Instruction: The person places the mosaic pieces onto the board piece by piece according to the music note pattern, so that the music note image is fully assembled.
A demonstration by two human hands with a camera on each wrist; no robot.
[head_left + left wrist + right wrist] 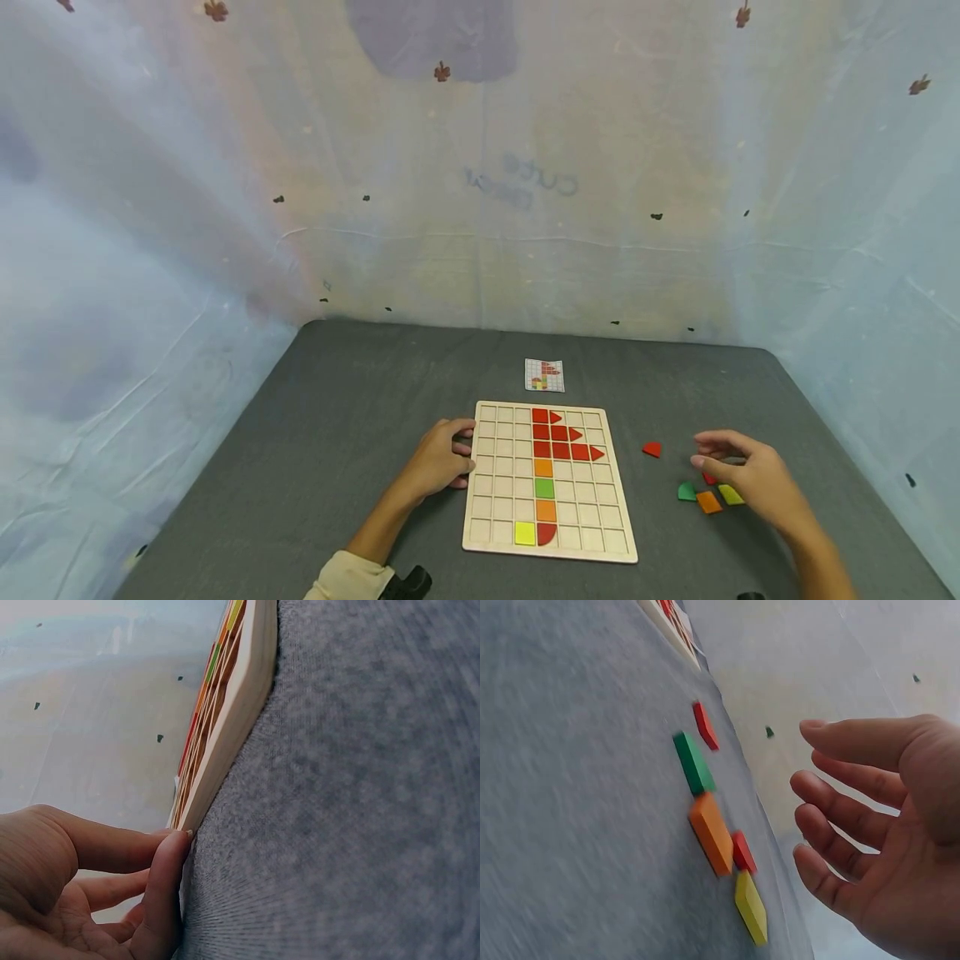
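Observation:
A wooden grid board (501, 508) lies on the grey table, bearing a column of red, orange and green pieces, with a yellow square (524, 533) and a red quarter-round (547, 533) in its bottom row. My left hand (437, 461) touches the board's left edge, its thumb and fingertips against the side in the left wrist view. Over several loose pieces hovers my right hand (750, 475), fingers loosely bent and holding nothing. Beneath or beside it lie a green piece (686, 492), an orange one (708, 502), a yellow one (731, 495) and a red one (743, 852).
Behind the board lies a small printed card (544, 376) with a coloured grid pattern. Another red piece (652, 449) is between the board and my right hand. A pale patterned sheet (480, 275) hangs around the table's back and sides.

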